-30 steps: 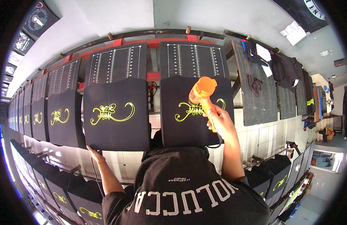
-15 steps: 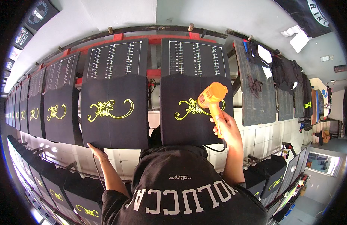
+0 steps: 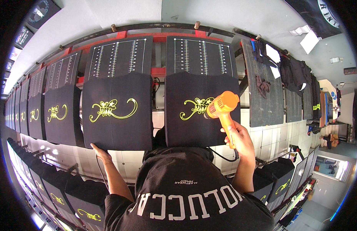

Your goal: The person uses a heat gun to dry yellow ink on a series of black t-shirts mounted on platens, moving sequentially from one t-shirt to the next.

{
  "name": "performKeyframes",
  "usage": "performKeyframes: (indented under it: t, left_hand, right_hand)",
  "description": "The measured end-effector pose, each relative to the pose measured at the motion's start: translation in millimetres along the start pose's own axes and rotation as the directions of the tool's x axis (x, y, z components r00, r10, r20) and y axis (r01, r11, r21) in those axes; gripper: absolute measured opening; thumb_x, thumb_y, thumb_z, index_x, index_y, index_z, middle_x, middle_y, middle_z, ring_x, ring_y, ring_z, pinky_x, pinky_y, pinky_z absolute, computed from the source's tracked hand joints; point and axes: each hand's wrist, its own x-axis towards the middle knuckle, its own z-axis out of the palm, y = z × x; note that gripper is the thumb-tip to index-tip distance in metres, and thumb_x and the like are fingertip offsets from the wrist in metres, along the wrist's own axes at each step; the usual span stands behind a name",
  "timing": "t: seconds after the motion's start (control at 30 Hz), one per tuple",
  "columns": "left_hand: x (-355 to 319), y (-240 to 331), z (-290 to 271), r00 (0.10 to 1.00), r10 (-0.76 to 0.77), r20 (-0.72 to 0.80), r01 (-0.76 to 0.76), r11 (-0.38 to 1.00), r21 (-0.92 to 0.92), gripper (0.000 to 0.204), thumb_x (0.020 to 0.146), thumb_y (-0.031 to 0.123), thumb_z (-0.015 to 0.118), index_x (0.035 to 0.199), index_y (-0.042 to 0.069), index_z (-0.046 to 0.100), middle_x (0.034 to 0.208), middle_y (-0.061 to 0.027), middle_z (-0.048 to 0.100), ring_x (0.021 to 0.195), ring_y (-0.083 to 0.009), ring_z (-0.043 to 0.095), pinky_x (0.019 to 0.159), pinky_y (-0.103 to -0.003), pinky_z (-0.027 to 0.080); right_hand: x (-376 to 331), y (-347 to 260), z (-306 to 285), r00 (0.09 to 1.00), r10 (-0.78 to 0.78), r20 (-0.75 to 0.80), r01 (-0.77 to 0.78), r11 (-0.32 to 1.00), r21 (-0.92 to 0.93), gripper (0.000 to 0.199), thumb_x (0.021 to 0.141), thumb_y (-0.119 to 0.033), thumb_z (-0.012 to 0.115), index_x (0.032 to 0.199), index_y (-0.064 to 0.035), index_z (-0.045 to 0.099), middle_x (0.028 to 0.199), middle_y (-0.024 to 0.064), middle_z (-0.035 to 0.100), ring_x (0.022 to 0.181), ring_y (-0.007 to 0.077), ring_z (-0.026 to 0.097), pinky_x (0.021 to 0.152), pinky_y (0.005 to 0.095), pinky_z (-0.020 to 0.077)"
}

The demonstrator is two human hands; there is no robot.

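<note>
My right hand (image 3: 241, 139) grips the handle of an orange heat gun (image 3: 224, 106). The gun's nozzle points down over the right part of a neon-yellow line print (image 3: 192, 109) on black fabric (image 3: 186, 134), hiding some of it. A black power cord (image 3: 224, 160) curves from the handle's base toward my body. At the lower left corner of the neighbouring black fabric piece (image 3: 116, 138), my left hand (image 3: 103, 155) is by the edge, with a finger pointing up at it. A thin cord (image 3: 100, 169) hangs from that hand, its fingers curled and partly hidden.
Flat boards with white ruler markings (image 3: 113, 57) carry similar printed fabric in a long row to the left. A bare dark board (image 3: 263, 104) stands at right, with dark cloths (image 3: 294, 75) beyond. Another row of printed pieces (image 3: 88, 206) lies behind me. A red frame (image 3: 159, 71) supports the boards.
The heat gun in my right hand has moved slightly right and toward me, uncovering more of the print. My left hand has stayed by the board's corner.
</note>
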Motion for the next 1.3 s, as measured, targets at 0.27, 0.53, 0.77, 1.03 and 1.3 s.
performKeyframes:
  t: [0.27,0.53,0.77,1.03,1.3]
  left_hand:
    - [5.3,-3.7,-7.6,0.998,0.026,0.05,-0.024,0.999,-0.045,0.083,0.098,0.059,0.041,0.149,-0.005,0.026,0.155,-0.017,0.031,0.14,-0.03,0.035,0.116,-0.04,0.027]
    - [10.2,-8.3,-9.8,0.999,0.029,0.043,-0.027,0.999,-0.044,0.083,0.098,0.06,0.041,0.149,-0.004,0.026,0.154,-0.0167,0.032,0.139,-0.0298,0.036,0.116,-0.04,0.028]
    - [4.1,-3.5,-5.4,1.0,0.005,0.023,-0.004,0.999,-0.043,0.082,0.099,0.059,0.04,0.15,-0.004,0.025,0.156,-0.017,0.028,0.141,-0.0291,0.033,0.118,-0.038,0.024]
    - [3.7,-3.9,-3.1,0.998,0.046,0.041,-0.044,0.998,-0.045,0.084,0.098,0.06,0.04,0.15,-0.004,0.026,0.155,-0.0173,0.03,0.139,-0.0309,0.035,0.116,-0.041,0.026]
    - [9.2,-9.7,-4.0,0.998,0.06,0.015,-0.059,0.998,-0.033,0.085,0.098,0.061,0.04,0.15,-0.004,0.026,0.155,-0.0172,0.03,0.139,-0.0314,0.035,0.117,-0.042,0.025]
  right_hand:
    - [4.6,-2.0,15.0,0.998,0.014,0.054,-0.016,1.0,0.022,0.044,0.099,-0.027,0.055,0.138,-0.0064,0.049,0.098,0.0058,0.063,0.062,0.0077,0.056,0.05,0.0208,0.0459]
    - [19.8,-1.0,25.8,0.996,-0.089,0.01,0.089,0.994,-0.056,0.042,0.1,-0.026,0.055,0.135,-0.0041,0.05,0.098,0.0058,0.063,0.062,0.0076,0.056,0.052,0.0213,0.0469]
    - [29.3,-9.8,30.9,0.994,-0.036,0.101,0.037,0.999,-0.004,0.042,0.1,-0.022,0.053,0.137,-0.0037,0.048,0.098,0.0059,0.062,0.063,0.0082,0.056,0.054,0.0222,0.0482]
    - [43.9,-11.8,54.0,0.984,-0.093,0.153,0.097,0.995,-0.017,0.044,0.099,-0.023,0.054,0.138,-0.0028,0.048,0.1,0.0071,0.064,0.065,0.0087,0.056,0.056,0.0233,0.0494]
    - [40.0,-16.0,64.8,0.97,-0.079,0.228,0.104,0.99,-0.099,0.042,0.1,-0.023,0.053,0.136,-0.0029,0.048,0.1,0.0058,0.063,0.067,0.008,0.057,0.058,0.023,0.0504]
